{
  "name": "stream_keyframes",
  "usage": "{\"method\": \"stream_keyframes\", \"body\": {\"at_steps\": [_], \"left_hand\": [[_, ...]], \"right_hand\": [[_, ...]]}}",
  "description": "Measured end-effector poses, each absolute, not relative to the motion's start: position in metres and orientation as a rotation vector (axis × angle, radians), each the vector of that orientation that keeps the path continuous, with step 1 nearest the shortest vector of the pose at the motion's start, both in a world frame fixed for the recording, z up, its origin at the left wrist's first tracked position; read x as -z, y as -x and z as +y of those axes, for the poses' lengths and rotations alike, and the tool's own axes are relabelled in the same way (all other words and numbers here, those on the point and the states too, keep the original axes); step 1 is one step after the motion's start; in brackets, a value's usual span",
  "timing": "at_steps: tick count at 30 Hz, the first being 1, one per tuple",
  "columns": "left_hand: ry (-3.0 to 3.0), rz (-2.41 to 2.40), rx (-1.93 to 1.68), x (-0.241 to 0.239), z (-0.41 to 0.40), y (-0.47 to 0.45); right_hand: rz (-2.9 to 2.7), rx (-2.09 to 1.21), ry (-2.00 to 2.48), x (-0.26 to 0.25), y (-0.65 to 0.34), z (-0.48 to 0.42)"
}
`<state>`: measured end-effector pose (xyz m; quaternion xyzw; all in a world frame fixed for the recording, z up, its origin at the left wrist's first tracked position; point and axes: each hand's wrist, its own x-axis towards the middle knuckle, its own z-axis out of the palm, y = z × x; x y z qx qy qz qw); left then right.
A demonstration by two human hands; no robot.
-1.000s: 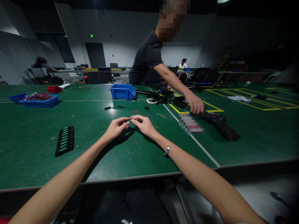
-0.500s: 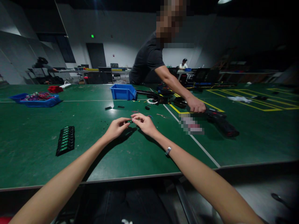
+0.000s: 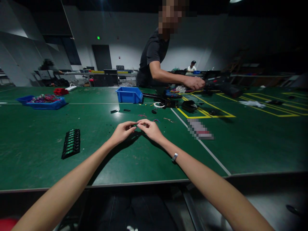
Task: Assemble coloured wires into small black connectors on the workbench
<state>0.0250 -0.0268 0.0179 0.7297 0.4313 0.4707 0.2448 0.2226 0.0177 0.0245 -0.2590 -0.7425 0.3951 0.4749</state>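
My left hand (image 3: 123, 131) and my right hand (image 3: 150, 129) meet above the table, fingertips pinched together on a small green-and-black piece (image 3: 135, 125). Fingers cover most of it, so its exact kind does not show. To the left of my forearm lies a black strip (image 3: 70, 143) holding a row of several small green boards. Beyond my hands are two small black frames (image 3: 126, 110), a red wire (image 3: 142, 115) and a blue wire (image 3: 156, 120). Tiny dark bits are scattered beside my left hand.
A blue bin (image 3: 128, 95) stands ahead; a blue tray of coloured wires (image 3: 47, 100) sits far left by a red bundle (image 3: 61, 91). Across the green table, a person (image 3: 154, 54) holds a blurred black device (image 3: 223, 84). Dark parts and a white ring (image 3: 159, 105) lie ahead right.
The person opposite has lifted the black device off the table and drawn it back. My hands keep their pinch, with the fingers now covering more of the small piece.
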Motion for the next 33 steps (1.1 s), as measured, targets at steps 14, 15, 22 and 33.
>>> {"method": "stream_keyframes", "body": {"at_steps": [14,15,22,33], "left_hand": [[-2.063,1.102,-1.179,-0.0175,-0.0274,-0.0242],[-2.076,1.114,-1.182,-0.0172,-0.0271,-0.0239],[-2.081,1.182,-1.306,-0.0213,-0.0294,-0.0233],[-2.131,1.201,-1.336,-0.0257,-0.0335,-0.0244]], "right_hand": [[-1.857,-0.978,0.588,-0.0259,-0.2229,0.0178],[-1.859,-0.975,0.588,-0.0253,-0.2233,0.019],[-1.789,-1.015,0.638,-0.0218,-0.2243,0.0252],[-1.627,-1.252,0.693,-0.0258,-0.2177,0.0153]]}}
